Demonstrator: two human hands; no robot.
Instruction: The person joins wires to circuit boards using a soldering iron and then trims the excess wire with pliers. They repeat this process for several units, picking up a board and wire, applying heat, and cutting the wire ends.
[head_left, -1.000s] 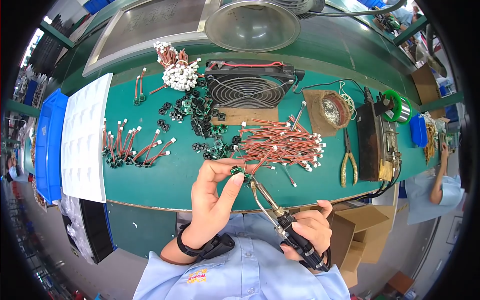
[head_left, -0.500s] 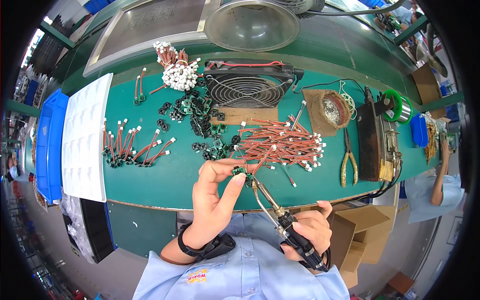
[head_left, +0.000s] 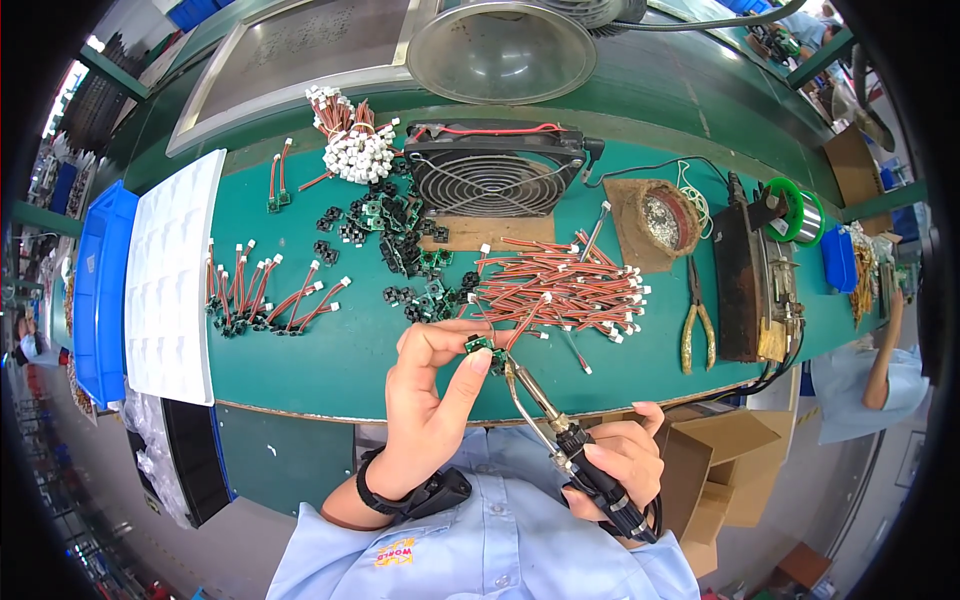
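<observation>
Green bench [head_left: 300, 370], black fan [head_left: 497, 185] at back. I've got the left hand [head_left: 430, 380] pinching a small circuit board [head_left: 480, 346] between thumb and fingers, just in front of the wire pile [head_left: 560, 290]; right hand [head_left: 625, 460] is wrapped round a soldering iron [head_left: 572, 440], tip at the board, contact unclear.

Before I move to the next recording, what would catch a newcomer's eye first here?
Probably the soldering iron in the right hand, its tip right by the small green circuit board pinched in the left hand. Just beyond lies a heap of reddish wires with white connectors; a black fan stands farther back on the green bench.
</observation>
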